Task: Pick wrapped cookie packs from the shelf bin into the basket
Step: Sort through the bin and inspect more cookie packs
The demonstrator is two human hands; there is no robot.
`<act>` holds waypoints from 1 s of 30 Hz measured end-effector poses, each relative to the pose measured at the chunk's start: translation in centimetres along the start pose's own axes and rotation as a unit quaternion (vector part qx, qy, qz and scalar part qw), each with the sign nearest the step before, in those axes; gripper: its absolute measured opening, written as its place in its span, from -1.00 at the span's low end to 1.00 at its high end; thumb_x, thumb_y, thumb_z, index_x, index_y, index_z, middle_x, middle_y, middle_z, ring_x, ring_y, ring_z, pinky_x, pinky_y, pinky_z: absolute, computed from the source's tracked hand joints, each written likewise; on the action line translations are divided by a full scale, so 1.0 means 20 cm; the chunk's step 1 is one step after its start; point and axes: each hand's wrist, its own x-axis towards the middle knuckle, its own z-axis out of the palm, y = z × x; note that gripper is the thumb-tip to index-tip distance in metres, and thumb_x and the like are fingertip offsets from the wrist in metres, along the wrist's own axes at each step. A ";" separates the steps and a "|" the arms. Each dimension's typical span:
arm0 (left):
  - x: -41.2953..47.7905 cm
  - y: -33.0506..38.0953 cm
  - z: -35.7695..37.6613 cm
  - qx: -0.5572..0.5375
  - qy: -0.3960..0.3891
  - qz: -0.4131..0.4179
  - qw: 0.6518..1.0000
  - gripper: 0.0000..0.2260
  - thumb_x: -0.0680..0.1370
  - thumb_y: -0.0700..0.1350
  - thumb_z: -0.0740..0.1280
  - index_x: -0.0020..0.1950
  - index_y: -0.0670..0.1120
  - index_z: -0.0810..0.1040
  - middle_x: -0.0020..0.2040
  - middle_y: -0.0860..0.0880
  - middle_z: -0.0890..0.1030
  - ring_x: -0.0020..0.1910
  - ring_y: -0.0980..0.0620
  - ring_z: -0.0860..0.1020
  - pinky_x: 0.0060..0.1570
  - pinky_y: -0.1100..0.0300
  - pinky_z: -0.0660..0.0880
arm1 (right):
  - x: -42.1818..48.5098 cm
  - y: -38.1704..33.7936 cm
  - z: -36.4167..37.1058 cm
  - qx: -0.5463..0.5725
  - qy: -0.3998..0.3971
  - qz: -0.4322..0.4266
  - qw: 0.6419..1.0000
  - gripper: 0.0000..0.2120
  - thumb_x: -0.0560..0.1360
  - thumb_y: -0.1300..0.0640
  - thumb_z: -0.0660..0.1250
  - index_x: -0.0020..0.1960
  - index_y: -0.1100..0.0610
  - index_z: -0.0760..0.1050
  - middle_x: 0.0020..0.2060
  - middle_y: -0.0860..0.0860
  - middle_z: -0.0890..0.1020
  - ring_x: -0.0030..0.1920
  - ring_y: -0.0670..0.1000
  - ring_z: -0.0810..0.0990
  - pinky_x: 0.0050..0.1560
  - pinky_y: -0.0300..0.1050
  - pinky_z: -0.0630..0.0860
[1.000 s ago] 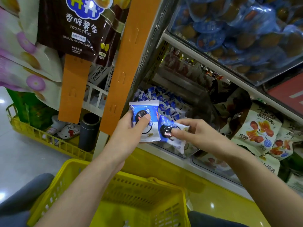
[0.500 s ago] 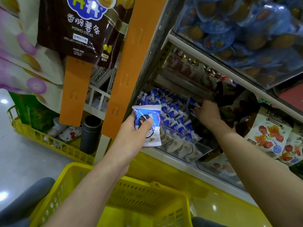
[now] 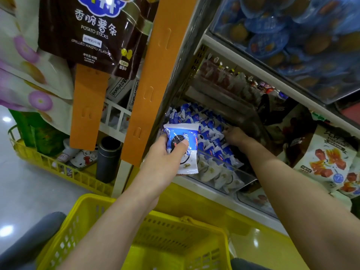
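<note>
A cookie pack (image 3: 182, 151) is gripped by the left hand (image 3: 163, 162) just before the shelf bin (image 3: 239, 177). The right hand (image 3: 236, 136) is sunk among the packs (image 3: 214, 152) inside it, and its grasp cannot be told. Picking seems underway; a drop into the basket (image 3: 91, 209) below the bin is needed next.

A blue-and-white cookie pack (image 3: 185, 133) is being held upright before the shelf bin (image 3: 244, 178), where more packs (image 3: 212, 145) are lying piled; the yellow basket (image 3: 88, 211) is sitting below.

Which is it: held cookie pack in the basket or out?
Out. The left hand holds the cookie pack up by the shelf bin, clear of the basket.
</note>
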 end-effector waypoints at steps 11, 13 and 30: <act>-0.06 -0.11 0.02 0.086 -0.029 -0.020 0.996 -0.93 0.57 -0.11 0.26 0.01 0.05 0.45 -0.05 0.08 0.62 -0.23 0.31 0.60 -0.27 0.47 0.49 | -0.56 -0.02 0.00 0.159 0.152 -0.295 0.930 -0.81 0.59 0.11 0.15 0.11 0.09 0.49 -0.07 -0.05 0.55 -0.12 -0.11 0.52 -0.10 -0.25 0.45; -0.09 -0.13 0.03 0.105 -0.042 -0.019 0.993 -0.93 0.56 -0.11 0.27 0.02 0.04 0.46 -0.04 0.09 0.61 -0.17 0.31 0.58 -0.18 0.46 0.48 | -0.72 0.02 0.04 0.178 0.120 -0.336 0.917 -0.83 0.58 0.10 0.18 0.10 0.07 0.51 -0.11 -0.12 0.56 -0.09 -0.18 0.52 -0.09 -0.41 0.41; -0.15 -0.29 0.08 0.193 -0.035 -0.026 0.980 -0.68 0.55 -0.11 0.27 -0.09 -0.41 0.40 -0.09 -0.47 0.51 -0.18 -0.04 0.49 -0.15 0.06 0.40 | -0.94 0.30 0.30 0.308 -0.068 -0.239 0.919 -0.83 0.46 0.20 0.38 -0.28 0.01 0.52 -0.39 -0.12 0.57 -0.38 -0.19 0.49 -0.29 -0.26 0.43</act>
